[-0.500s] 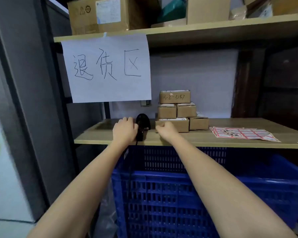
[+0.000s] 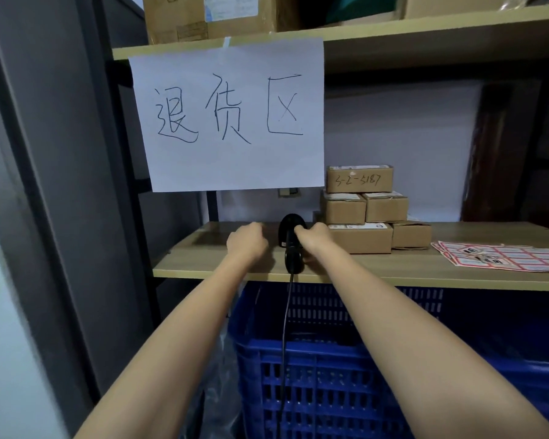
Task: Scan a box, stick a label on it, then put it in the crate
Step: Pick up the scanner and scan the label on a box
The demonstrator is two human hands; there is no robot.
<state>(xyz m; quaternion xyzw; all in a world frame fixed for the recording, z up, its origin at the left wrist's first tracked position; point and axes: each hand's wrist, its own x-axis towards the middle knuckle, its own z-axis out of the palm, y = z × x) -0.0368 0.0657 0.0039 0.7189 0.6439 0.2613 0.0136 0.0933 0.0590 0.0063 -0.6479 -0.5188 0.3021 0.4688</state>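
The right hand [image 2: 314,237] closes around the black scanner [image 2: 290,245] on the shelf [image 2: 393,267]; the left hand [image 2: 246,243] rests curled beside it, holding nothing. The 6 boxes [image 2: 360,237] are stacked just right, the crate [image 2: 330,375] below. I think it should lift carefully, keeping the cable free.

Both arms are bare all the way up to the bottom of the frame, no sleeves showing at all. Left hand [image 2: 247,243] and right hand [image 2: 315,238] are bare too: no gloves, no rings, no watch or wristband on either wrist.
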